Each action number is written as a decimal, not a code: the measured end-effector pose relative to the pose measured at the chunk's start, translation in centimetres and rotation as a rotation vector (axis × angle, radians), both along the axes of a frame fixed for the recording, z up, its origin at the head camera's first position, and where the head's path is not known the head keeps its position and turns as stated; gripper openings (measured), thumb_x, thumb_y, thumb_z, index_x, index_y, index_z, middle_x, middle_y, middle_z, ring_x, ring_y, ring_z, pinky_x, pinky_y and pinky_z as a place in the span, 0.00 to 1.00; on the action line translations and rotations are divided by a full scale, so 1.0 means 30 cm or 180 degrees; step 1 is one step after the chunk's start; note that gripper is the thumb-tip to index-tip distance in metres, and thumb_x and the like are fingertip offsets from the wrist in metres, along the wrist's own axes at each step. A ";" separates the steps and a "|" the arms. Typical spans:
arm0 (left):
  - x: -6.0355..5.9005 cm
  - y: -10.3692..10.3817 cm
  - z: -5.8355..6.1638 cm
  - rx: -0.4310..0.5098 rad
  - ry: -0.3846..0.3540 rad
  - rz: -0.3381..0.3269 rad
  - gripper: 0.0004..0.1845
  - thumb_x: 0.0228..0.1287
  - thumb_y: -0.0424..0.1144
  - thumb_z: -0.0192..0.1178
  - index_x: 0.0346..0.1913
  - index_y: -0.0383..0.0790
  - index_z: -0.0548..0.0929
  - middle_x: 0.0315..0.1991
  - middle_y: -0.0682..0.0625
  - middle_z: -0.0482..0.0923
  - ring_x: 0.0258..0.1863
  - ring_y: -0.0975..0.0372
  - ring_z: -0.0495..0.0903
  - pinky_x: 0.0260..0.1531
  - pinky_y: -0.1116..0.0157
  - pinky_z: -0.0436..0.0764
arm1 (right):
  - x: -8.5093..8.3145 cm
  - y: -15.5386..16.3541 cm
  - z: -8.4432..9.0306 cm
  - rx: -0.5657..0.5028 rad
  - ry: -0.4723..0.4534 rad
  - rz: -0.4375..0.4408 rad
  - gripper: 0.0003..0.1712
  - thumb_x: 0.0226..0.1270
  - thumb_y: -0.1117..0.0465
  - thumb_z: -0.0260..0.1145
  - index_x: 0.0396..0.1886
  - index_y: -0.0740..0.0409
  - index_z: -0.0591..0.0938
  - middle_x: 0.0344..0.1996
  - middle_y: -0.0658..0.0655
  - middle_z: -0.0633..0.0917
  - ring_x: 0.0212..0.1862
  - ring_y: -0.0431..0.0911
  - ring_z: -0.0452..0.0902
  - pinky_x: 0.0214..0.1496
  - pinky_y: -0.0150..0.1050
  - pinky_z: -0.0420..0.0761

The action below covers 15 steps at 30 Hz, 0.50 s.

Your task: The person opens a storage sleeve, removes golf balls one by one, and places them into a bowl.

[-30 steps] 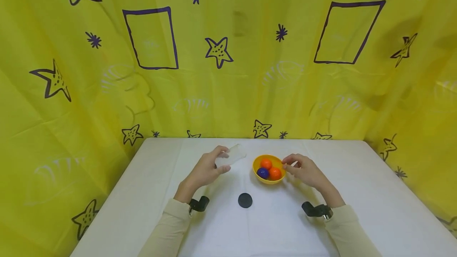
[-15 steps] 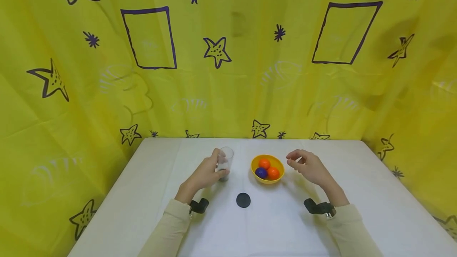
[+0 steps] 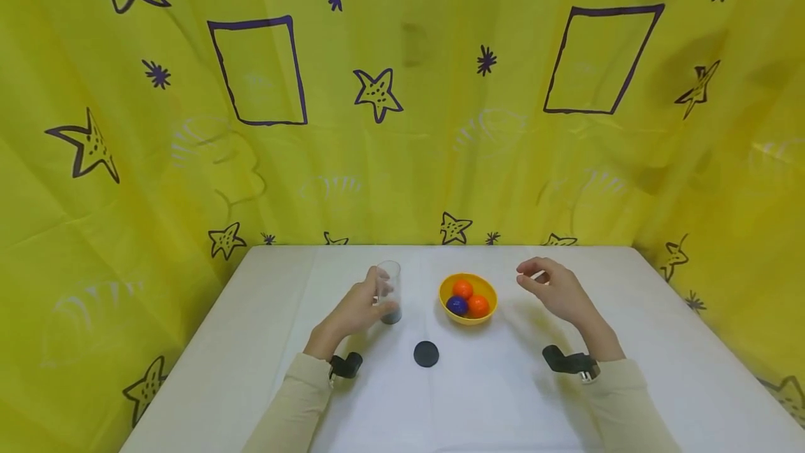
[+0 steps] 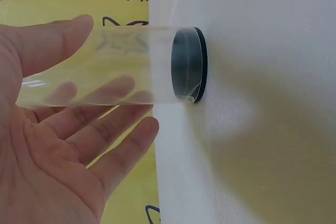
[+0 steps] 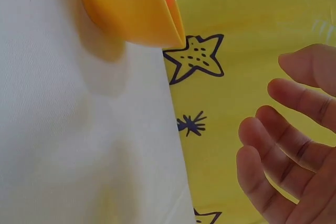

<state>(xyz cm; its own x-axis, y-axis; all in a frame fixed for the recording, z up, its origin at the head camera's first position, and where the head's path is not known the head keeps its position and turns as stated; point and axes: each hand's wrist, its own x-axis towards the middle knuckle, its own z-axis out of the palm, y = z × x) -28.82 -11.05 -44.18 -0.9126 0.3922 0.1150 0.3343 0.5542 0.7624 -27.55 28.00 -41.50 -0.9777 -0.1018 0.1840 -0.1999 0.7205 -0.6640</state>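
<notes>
My left hand point(image 3: 361, 307) is around a clear plastic tube point(image 3: 390, 285), thumb on one side and fingers on the other. The tube stands upright on the white table, its black cap point(image 4: 189, 65) at the bottom and its upper end uncapped. In the left wrist view some fingers point(image 4: 123, 156) show through the clear wall. My right hand point(image 3: 556, 290) hovers to the right of a yellow bowl point(image 3: 468, 320), fingers loosely bent and holding nothing. Two orange balls point(image 3: 479, 306) and a dark blue ball point(image 3: 457, 305) lie in the bowl.
A black disc point(image 3: 426, 354) lies flat on the white table point(image 3: 490, 397), in front of the bowl and tube. Behind and at both sides hangs a yellow curtain point(image 3: 428, 159) printed with stars. The bowl stands between the two hands.
The tube was tilted in my left hand and is now upright on the table, a little farther left. My right hand has drawn away from the bowl's rim to the right.
</notes>
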 end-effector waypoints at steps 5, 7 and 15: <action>-0.002 -0.015 -0.004 -0.0086 -0.0152 0.0031 0.27 0.69 0.41 0.66 0.62 0.35 0.66 0.59 0.34 0.81 0.59 0.44 0.80 0.60 0.43 0.77 | 0.002 0.007 -0.005 0.0107 0.0055 -0.0055 0.17 0.75 0.55 0.65 0.56 0.61 0.81 0.51 0.63 0.83 0.49 0.56 0.79 0.42 0.41 0.80; -0.002 -0.024 -0.004 -0.0194 -0.0281 0.0047 0.29 0.68 0.41 0.68 0.63 0.36 0.66 0.60 0.33 0.80 0.59 0.45 0.81 0.60 0.43 0.77 | 0.001 0.009 -0.010 0.0167 0.0115 -0.0048 0.18 0.74 0.56 0.65 0.56 0.62 0.80 0.52 0.65 0.83 0.51 0.58 0.79 0.46 0.47 0.83; 0.007 -0.079 0.015 -0.0809 -0.0262 0.0173 0.29 0.65 0.38 0.69 0.66 0.35 0.73 0.63 0.33 0.79 0.62 0.42 0.79 0.64 0.44 0.76 | -0.006 0.030 -0.021 0.0509 0.0338 -0.0126 0.29 0.73 0.51 0.67 0.65 0.64 0.77 0.62 0.72 0.77 0.63 0.69 0.71 0.64 0.69 0.71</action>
